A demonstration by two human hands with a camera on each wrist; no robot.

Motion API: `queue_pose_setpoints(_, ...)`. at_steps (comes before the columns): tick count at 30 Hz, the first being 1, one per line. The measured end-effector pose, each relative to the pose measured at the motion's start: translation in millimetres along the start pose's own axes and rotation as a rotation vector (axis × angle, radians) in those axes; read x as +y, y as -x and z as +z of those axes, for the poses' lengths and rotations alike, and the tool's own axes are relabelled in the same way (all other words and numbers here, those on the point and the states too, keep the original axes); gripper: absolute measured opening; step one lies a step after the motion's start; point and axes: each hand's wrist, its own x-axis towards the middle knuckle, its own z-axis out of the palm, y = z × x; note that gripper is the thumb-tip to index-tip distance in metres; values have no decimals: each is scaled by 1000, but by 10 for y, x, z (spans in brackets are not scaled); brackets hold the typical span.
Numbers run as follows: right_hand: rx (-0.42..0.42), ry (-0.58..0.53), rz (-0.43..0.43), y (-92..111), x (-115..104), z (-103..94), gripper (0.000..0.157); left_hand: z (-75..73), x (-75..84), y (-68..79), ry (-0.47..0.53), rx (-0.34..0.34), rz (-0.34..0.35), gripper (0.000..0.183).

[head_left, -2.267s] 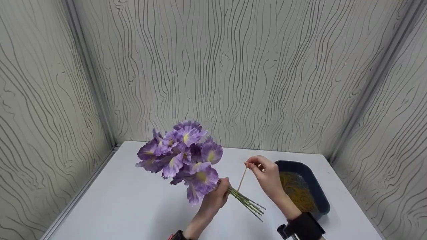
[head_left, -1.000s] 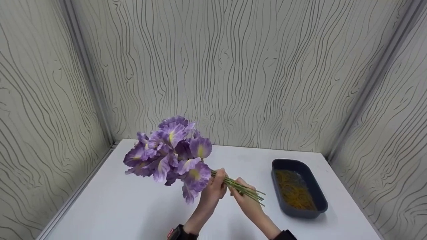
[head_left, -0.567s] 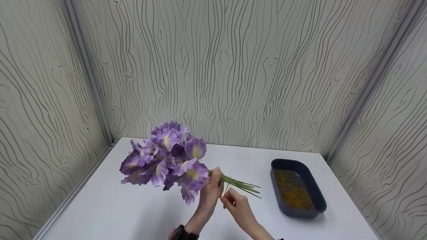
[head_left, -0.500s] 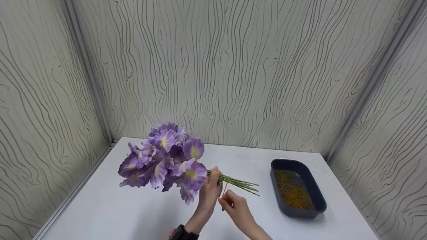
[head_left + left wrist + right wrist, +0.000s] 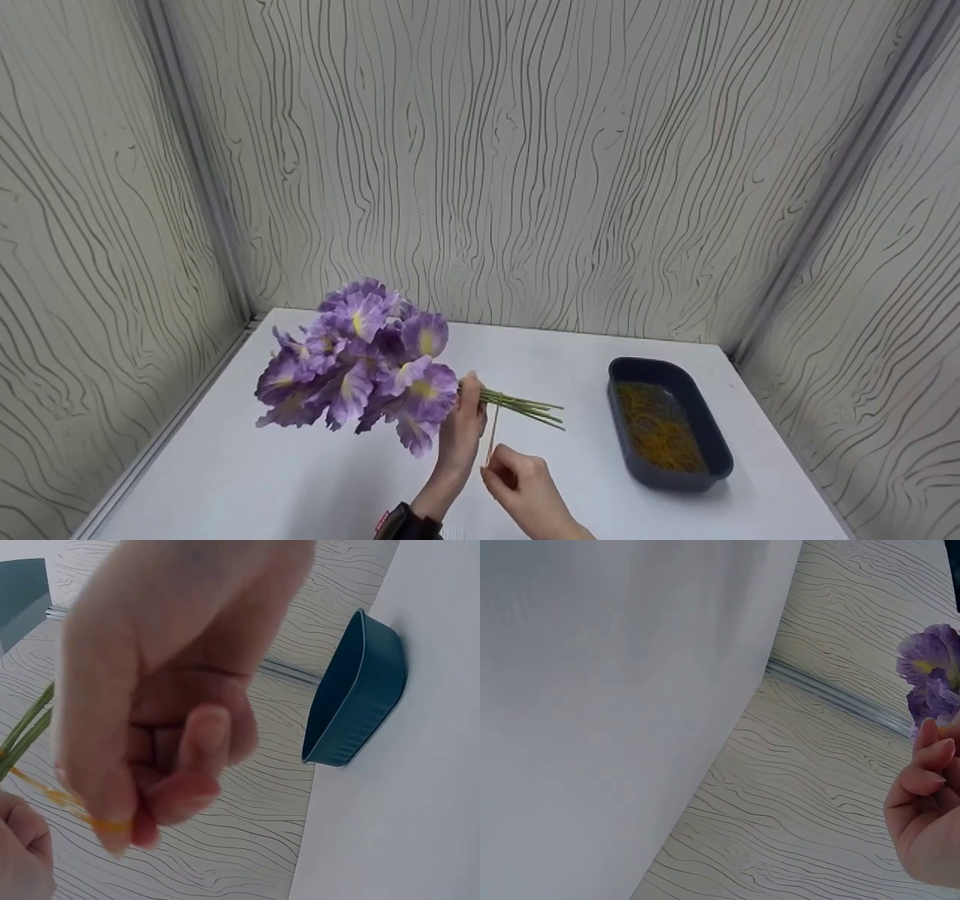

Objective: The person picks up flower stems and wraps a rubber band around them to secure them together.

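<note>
Purple irises with yellow centres point(image 5: 367, 367) make a bouquet, and its green stems point(image 5: 532, 409) point right. My left hand point(image 5: 459, 435) grips the stems just below the blooms. A yellow rubber band point(image 5: 493, 431) loops round the stems to the right of that grip. My right hand point(image 5: 529, 487) pinches its free end and stretches it down toward me. The left wrist view shows the band point(image 5: 56, 796) taut between the stems point(image 5: 28, 727) and the pinching fingertips. In the right wrist view, only some petals point(image 5: 930, 664) show at the right edge.
A dark blue bin point(image 5: 637, 466) with yellow rubber bands point(image 5: 664, 439) in its bottom stands on the white table point(image 5: 240, 450), right of both hands. Panels with a wood-grain pattern point(image 5: 480, 165) enclose the table at the back and sides.
The right hand moved from above the stems, near the bin, to below them, still pinching the band and now stretching it toward me. The left hand and bouquet shifted left, stems more level.
</note>
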Motion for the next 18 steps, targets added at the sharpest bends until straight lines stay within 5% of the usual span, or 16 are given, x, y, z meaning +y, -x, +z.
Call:
queue_pose_setpoints(7,66,110,-108,4,-155,-57,28,-52,-48,-7,-55,26,26,36)
queue_pose_setpoints(13,130,203,-185,-30,-267,-127,32,-121,-102,-18,-49,-56,47,36)
queue_pose_setpoints(18,180,265,-239,-88,-346,-234,34,-161,-179,-29,49,-91,47,29)
